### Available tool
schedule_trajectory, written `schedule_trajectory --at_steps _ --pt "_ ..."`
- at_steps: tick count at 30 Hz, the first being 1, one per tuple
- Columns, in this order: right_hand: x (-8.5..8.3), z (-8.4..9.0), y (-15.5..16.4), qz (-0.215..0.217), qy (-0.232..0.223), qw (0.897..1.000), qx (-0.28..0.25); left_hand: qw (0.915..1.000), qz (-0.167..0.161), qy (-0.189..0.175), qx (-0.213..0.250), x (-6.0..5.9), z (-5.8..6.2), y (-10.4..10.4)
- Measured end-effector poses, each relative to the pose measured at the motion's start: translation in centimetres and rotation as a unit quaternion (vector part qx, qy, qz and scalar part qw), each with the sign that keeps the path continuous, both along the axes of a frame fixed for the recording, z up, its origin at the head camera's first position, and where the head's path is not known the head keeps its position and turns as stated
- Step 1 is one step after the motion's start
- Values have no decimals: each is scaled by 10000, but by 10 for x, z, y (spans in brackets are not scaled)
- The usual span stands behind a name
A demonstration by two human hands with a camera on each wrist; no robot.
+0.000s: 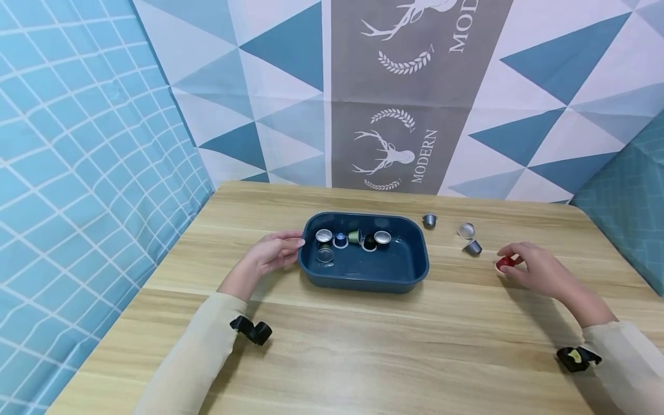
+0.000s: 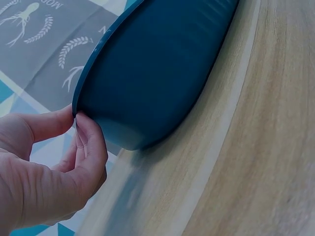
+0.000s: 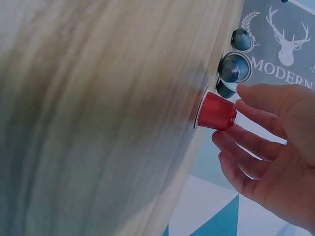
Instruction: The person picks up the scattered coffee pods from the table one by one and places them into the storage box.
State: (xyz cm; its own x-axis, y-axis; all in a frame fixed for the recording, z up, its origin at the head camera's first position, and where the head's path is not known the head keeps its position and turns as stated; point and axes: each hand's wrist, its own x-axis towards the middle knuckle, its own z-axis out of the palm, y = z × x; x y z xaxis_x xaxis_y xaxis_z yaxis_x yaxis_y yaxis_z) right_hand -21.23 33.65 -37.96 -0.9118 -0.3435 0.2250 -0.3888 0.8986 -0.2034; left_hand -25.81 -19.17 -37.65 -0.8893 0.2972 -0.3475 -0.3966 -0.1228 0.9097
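Note:
A dark blue tray (image 1: 415,271) sits mid-table with several coffee capsules (image 1: 353,237) along its far side. My left hand (image 1: 297,243) pinches the tray's left rim; in the left wrist view the left hand (image 2: 77,118) has its thumb above the tray (image 2: 157,69) rim and a fingertip (image 2: 91,142) under it. To the right, a red capsule (image 1: 505,264) stands flange-down on the wood. My right hand (image 1: 512,262) closes on it: in the right wrist view the right hand (image 3: 240,110) has thumb and fingertips at the red capsule's (image 3: 215,112) narrow end.
Three grey capsules lie loose on the table (image 1: 363,346) right of the tray: one (image 1: 429,219) by its far corner, two more (image 1: 466,230) (image 1: 473,248) near the red one. Patterned cloth walls close in the back and both sides.

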Motion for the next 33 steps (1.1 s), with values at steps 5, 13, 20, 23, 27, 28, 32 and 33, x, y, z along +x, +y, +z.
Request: schedule_trajectory --at_steps 5,13,20,23,27,28,32,33 --pt "-1 -1 1 35 -64 10000 27 10000 -15 20 32 -1 -1 1" --pt "-1 -2 2 149 -30 9998 152 10000 -13 32 68 0 -1 1" --pt "-2 -3 1 207 -89 9997 125 10000 24 -23 69 0 -1 1" --pt "-3 -3 2 209 -73 9996 172 10000 33 -34 67 1 -1 1" --pt "-2 -3 2 246 -39 9994 222 9999 19 -26 111 0 -1 1" --pt "-2 -3 1 254 -21 9994 226 9999 -6 -5 155 0 -2 0" --pt "-2 0 0 278 30 9994 218 9999 -31 19 144 0 -2 0" --pt "-2 0 -1 295 59 9993 210 9999 -33 24 145 0 -2 0"
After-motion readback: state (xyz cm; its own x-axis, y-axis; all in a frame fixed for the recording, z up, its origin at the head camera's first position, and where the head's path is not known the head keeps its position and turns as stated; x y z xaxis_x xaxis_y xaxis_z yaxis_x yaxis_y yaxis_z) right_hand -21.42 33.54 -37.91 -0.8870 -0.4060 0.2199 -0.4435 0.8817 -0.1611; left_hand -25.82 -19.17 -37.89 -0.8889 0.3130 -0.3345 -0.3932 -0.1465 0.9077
